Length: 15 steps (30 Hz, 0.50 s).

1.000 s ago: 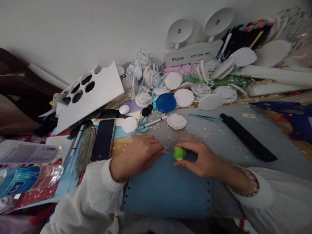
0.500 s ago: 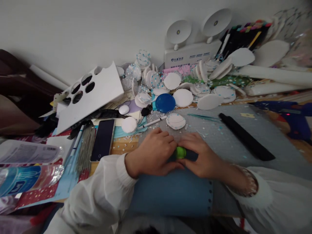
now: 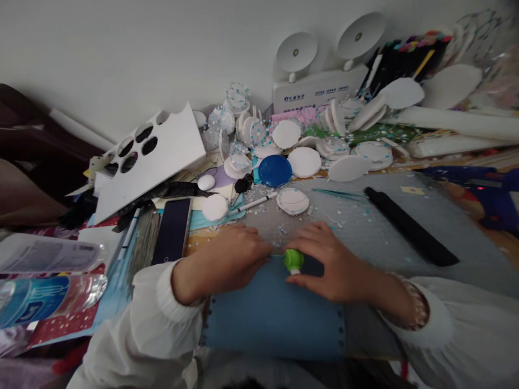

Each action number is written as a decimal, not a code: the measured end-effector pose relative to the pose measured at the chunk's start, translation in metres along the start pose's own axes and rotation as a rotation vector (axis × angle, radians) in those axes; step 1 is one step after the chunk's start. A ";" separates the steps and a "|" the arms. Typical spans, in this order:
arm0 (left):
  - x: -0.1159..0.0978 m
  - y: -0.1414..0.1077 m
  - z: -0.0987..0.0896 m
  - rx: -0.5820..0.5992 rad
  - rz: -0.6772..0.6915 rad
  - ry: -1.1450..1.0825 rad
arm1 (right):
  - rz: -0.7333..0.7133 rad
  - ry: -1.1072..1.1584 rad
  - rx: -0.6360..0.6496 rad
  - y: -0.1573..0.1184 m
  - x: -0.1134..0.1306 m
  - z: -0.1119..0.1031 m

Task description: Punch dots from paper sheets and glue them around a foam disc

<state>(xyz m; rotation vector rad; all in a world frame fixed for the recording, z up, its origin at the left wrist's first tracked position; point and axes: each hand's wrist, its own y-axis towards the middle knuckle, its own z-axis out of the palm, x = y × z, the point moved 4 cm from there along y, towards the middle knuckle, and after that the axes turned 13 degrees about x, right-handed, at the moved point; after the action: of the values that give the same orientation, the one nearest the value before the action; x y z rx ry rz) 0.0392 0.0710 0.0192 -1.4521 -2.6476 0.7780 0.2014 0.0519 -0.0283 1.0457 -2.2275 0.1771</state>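
My right hand (image 3: 324,259) grips a small bright-green roll (image 3: 293,260) with a pale end, thumb below and fingers above. My left hand (image 3: 227,262) is closed in a pinch to its left. A thin teal strand seems to run between my left fingertips and the roll; blur hides exactly what the left fingers hold. Under both hands lies a blue sheet (image 3: 275,319) with rows of holes down its left and right edges. Just beyond the hands rests a white disc (image 3: 292,201) with a line across it.
A grey cutting mat (image 3: 430,227) carries a black sleeve-like strip (image 3: 409,227) and teal tweezers (image 3: 340,193). Behind are several white foam discs and a blue lid (image 3: 275,170). A phone (image 3: 172,229) and bottles (image 3: 52,297) lie left; a blue glue gun (image 3: 494,194) lies right.
My left hand has moved left, away from my right hand, opening a gap between them. The green roll shows more fully and has shifted slightly left with my right hand.
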 end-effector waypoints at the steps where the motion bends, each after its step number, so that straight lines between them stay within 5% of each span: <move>1: 0.001 -0.003 0.001 -0.006 -0.003 0.003 | 0.001 0.001 0.015 0.000 0.000 0.001; 15: 0.005 -0.010 0.002 -0.133 -0.026 -0.025 | 0.061 0.124 0.020 -0.002 -0.005 0.002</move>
<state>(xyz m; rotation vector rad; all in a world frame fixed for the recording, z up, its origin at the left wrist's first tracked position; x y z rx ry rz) 0.0280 0.0704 0.0210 -1.4423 -2.7793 0.6336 0.2038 0.0535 -0.0337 0.9522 -2.1501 0.2841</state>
